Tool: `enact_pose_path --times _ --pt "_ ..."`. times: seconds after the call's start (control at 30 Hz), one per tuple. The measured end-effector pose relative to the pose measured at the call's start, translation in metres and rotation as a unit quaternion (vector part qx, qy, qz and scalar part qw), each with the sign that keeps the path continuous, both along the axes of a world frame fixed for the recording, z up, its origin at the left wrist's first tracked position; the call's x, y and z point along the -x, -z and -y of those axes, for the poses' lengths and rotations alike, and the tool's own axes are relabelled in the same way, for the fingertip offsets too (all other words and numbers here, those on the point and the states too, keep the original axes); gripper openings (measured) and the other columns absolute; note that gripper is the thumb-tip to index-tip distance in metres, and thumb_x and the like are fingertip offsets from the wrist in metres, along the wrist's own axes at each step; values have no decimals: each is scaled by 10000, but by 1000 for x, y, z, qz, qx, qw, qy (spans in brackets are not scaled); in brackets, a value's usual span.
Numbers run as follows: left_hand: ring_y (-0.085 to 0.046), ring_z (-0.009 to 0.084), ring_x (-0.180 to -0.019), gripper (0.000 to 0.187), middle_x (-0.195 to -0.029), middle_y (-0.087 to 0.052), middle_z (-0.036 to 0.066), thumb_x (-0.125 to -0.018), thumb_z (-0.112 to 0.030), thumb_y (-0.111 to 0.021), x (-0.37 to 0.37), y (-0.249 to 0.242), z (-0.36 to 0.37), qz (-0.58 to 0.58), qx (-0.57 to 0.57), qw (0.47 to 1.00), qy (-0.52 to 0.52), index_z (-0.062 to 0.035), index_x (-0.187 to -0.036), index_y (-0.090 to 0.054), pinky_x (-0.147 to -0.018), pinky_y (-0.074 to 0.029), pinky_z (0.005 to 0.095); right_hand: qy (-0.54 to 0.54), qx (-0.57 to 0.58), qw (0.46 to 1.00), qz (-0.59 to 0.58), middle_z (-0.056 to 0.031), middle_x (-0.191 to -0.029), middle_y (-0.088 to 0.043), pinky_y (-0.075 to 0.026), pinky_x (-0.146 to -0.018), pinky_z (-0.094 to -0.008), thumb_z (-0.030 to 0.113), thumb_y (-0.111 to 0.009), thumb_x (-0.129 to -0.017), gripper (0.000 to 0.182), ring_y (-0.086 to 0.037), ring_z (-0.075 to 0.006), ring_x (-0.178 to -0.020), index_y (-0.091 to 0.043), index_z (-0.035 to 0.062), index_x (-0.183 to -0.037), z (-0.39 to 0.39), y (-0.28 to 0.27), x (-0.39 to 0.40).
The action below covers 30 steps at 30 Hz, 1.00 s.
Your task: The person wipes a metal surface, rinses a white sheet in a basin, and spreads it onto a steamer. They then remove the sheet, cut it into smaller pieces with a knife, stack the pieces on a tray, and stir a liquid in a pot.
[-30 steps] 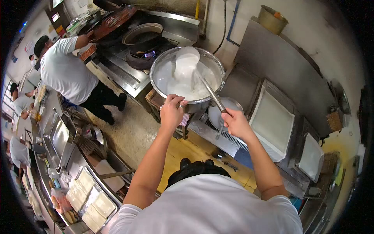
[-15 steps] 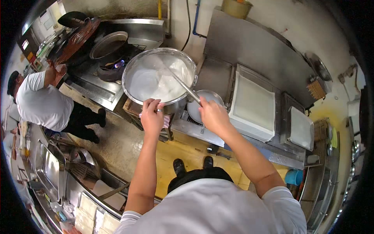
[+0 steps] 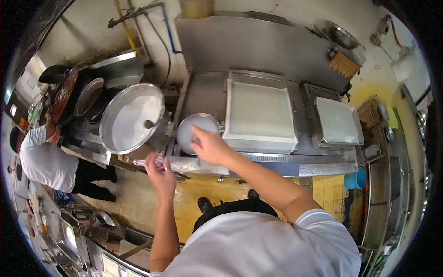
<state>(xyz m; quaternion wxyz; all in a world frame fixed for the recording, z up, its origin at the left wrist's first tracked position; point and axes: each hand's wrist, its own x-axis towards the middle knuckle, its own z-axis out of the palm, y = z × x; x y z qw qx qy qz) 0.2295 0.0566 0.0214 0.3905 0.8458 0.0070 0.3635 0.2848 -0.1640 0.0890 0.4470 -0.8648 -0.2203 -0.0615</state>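
Observation:
My left hand [image 3: 161, 177] is at a pink striped cloth [image 3: 140, 162] just below the large metal bowl, with the cloth showing between its thumb and bent fingers. The bowl [image 3: 107, 142] holds white liquid [image 3: 131, 122] and stands tilted in this view. Out of the liquid sticks the dark handle end [image 3: 148, 123] of a long-handled tool, whose head is hidden. My right hand [image 3: 210, 145] is open and holds nothing. Its index finger and thumb are spread over the right side of a round pan [image 3: 185, 134] with a pale, whitish inside.
A steamer tray [image 3: 260, 111] lined with white sheet sits on the steel counter to the right, and a smaller lined tray [image 3: 339, 122] lies beyond it. At the stove on the left stands another person [image 3: 50, 159] near woks [image 3: 87, 97]. A blue bucket [image 3: 354, 179] is low at right.
My right hand has let go of the tool, which now rests in the bowl, and is over the round pan. My left hand has left the bowl's rim for the cloth. The view has turned right.

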Motion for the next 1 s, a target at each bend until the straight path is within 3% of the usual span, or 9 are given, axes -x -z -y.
enact_pose_path --times 0.03,0.13,0.2,0.5,0.57,0.67,0.77,0.87,1.0 --pt "-637 203 -943 353 -1340 -516 160 -928 -20 -679 6 13 20 19 -63 998 9 2 -1263 -567 -738 -536 268 24 -2 1000 -16 -200 -1025 -715 -549 -771 -412 168 -700 -881 581 -688 -341 -833 -507 9 -1406 35 16 6" --pt "-631 199 -914 368 -1319 -523 157 -900 12 -691 31 47 99 -153 160 967 125 -14 -1248 -575 -717 -545 275 129 5 987 -94 -176 -982 -736 -553 -689 -387 156 -697 -882 497 -692 -280 -704 -585 -10 -1338 156 67 29" --pt "-633 196 -915 377 -1309 -526 154 -888 19 -699 43 56 154 -209 149 954 156 -21 -1242 -576 -710 -552 280 199 3 966 -166 -236 -1048 -719 -558 -888 -447 181 -690 -868 480 -696 -395 -987 -617 -38 -1289 240 83 47" --pt "-658 193 -786 325 -1197 -579 140 -876 11 -709 32 66 327 -264 116 920 264 -22 -1183 -610 -684 -567 292 453 259 845 -118 -258 -1127 -694 -511 -979 -460 197 -709 -826 412 -668 -414 -1068 -670 -42 -1159 513 122 78" --pt "-663 191 -780 317 -1178 -584 139 -874 9 -709 20 58 342 -270 96 922 260 -20 -1176 -616 -686 -567 296 484 270 818 -151 -248 -1062 -706 -506 -974 -465 221 -700 -839 361 -669 -417 -1038 -701 -26 -1102 547 134 71" --pt "-668 202 -771 337 -1177 -595 141 -872 2 -706 0 47 350 -298 90 913 263 -33 -1194 -615 -688 -563 308 416 369 795 -242 -221 -1020 -722 -509 -957 -473 286 -671 -849 338 -679 -403 -1023 -722 9 -1035 586 176 72" --pt "-666 208 -765 326 -1171 -616 141 -887 -25 -701 -35 43 347 -290 64 925 238 -29 -1202 -621 -679 -556 313 450 362 778 -247 -206 -954 -728 -511 -912 -502 343 -652 -850 328 -695 -383 -969 -743 40 -936 586 169 68" --pt "-666 207 -756 290 -1100 -656 147 -909 -67 -699 -88 51 332 -245 41 948 197 -12 -1186 -634 -672 -549 318 481 318 790 -210 -206 -967 -736 -447 -1014 -544 333 -657 -886 342 -695 -392 -939 -752 5 -865 571 136 41" --pt "-678 273 -762 274 -1083 -680 189 -897 -111 -717 -196 68 304 -253 26 959 122 -2 -1141 -660 -711 -548 393 443 198 859 -163 -198 -974 -734 -523 -911 -467 306 -681 -883 315 -689 -395 -940 -742 -3 -884 559 108 -36"
